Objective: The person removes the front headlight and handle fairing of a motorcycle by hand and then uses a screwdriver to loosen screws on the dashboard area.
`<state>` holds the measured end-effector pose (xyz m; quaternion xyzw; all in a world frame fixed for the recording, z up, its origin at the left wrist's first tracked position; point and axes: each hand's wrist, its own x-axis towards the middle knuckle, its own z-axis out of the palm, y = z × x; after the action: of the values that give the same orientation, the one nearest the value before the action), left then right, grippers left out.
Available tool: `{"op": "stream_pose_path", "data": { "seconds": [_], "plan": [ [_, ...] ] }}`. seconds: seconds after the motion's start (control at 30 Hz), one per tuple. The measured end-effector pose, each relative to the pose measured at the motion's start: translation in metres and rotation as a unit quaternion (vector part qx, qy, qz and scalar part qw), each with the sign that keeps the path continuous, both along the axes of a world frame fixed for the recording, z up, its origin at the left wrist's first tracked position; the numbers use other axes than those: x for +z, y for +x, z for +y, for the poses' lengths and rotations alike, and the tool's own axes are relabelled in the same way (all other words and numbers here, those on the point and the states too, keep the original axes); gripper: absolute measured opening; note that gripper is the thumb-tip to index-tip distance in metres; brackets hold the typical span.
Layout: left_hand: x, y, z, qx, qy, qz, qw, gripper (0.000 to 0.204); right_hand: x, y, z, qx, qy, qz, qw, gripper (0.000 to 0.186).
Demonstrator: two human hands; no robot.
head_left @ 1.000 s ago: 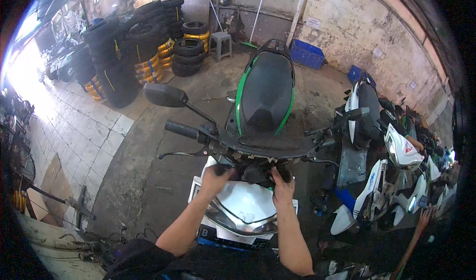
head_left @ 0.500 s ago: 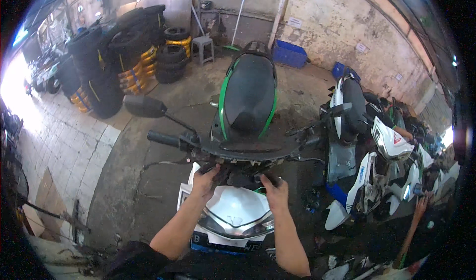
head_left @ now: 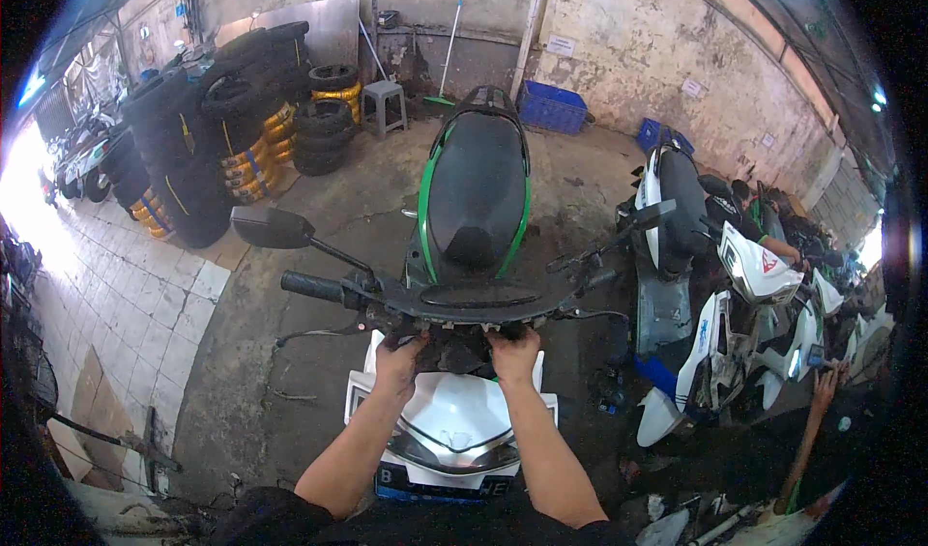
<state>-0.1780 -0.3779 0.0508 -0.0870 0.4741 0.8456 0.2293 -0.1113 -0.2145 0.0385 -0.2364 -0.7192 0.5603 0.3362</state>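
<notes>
Below the black handlebar cover (head_left: 480, 295) of a scooter with a green-trimmed seat (head_left: 474, 188), my left hand (head_left: 394, 362) is curled round dark parts at the left, thumb up. My right hand (head_left: 515, 358) grips similar parts at the right, its fingertips tucked under the cover's lower edge. Between them is a dark, jumbled recess (head_left: 454, 351) whose details I cannot make out. The white front panel (head_left: 454, 401) sits just below both hands, above a dark plate.
Tyre stacks (head_left: 242, 140), a grey stool (head_left: 387, 101) and blue crates (head_left: 551, 103) line the back. Another white scooter (head_left: 677, 217) stands at the right with loose panels (head_left: 701, 362); a co-worker's hand (head_left: 825, 387) and arm are there. A mirror (head_left: 271, 225) juts left.
The view has shifted, so the scooters sit further left in it. My hands have moved up against the underside of the handlebar cover, the right one especially.
</notes>
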Motion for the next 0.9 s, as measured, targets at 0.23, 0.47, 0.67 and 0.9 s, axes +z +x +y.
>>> {"op": "stream_pose_path", "data": {
  "seconds": [0.23,0.47,0.67,0.9],
  "plan": [
    [0.006,0.004,-0.003,0.008,0.021,-0.028,0.999,0.032,-0.005,0.001,-0.004,-0.021,-0.022,-0.044,0.999,0.034],
    [-0.020,0.000,0.002,0.000,0.031,-0.026,0.999,0.028,-0.009,-0.013,0.001,-0.032,0.178,-0.077,0.980,0.032],
    [-0.011,0.002,0.000,-0.013,0.051,-0.024,0.998,0.038,-0.007,-0.017,0.005,-0.021,0.111,-0.065,0.991,0.046],
    [-0.012,0.000,-0.006,-0.053,0.053,-0.038,0.996,0.032,0.007,0.012,0.015,0.038,0.251,-0.150,0.956,0.031]
  ]
}}
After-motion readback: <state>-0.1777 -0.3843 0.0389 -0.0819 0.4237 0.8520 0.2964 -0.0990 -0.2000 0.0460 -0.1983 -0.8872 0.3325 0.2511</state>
